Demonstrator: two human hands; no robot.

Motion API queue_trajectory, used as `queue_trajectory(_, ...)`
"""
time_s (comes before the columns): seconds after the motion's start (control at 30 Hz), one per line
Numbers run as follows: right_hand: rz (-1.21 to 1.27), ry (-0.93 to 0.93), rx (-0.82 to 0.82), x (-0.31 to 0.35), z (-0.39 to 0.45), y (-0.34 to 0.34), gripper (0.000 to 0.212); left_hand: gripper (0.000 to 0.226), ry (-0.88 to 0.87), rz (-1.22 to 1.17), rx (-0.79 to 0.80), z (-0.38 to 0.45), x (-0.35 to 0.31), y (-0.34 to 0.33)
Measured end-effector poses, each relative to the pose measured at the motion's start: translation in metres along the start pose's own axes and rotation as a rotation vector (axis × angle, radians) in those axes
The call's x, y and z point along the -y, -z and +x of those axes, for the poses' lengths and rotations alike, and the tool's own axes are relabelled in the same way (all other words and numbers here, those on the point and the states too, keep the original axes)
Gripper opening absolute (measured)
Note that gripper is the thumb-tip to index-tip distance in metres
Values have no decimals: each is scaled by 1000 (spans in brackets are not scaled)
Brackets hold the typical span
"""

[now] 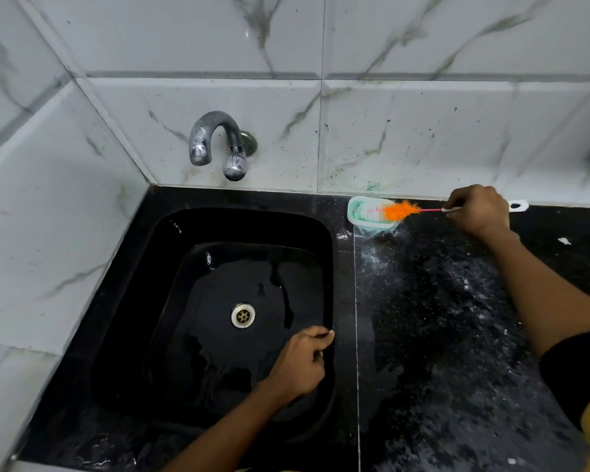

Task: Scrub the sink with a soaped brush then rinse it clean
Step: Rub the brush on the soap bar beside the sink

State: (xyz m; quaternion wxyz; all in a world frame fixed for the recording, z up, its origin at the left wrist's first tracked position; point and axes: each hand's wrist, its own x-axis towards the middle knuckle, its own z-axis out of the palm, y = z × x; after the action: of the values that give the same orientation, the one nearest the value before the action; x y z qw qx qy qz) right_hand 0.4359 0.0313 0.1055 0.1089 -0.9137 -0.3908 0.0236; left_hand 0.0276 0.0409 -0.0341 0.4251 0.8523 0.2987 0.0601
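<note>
Reaching to the far right of the counter, the right hand [478, 210] gripped the white handle end of a thin brush [402, 210], its fingers curled round the handle, and the brush lay nearly level, pointing left, with its orange bristles and white tip over a pale green soap dish [355, 219] that stood against the far wall just right of the sink; whether the tip touched the soap could not be told. The black sink [218, 229] filled the left of the counter, its floor wet with streaks and a thin film of water, and a metal drain [243, 315] sat in the middle of that floor. The left hand [302, 361] was at the near right edge of the sink, its fingers curled and its fingertips at the rim; whether they pinched anything could not be told. A chrome tap [218, 144] curved out of the far wall above the sink's far edge, with no water seen running from it. The black speckled counter [440, 318] to the right of the sink carried white smears and flecks, thickest near the soap dish. White marbled tiles [423, 131] covered the far and left walls, the far one dotted with dark specks above the dish
</note>
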Motion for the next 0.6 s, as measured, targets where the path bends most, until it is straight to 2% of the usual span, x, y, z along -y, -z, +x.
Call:
queue_trajectory(0.13,39,-24,80,-5,-6,-7,16,58,7,-9,3,0,-1,1)
queue_trajectory(0.6,198,-111,37,-12,-19,-12,14,58,5,-1,9,0,4,-3)
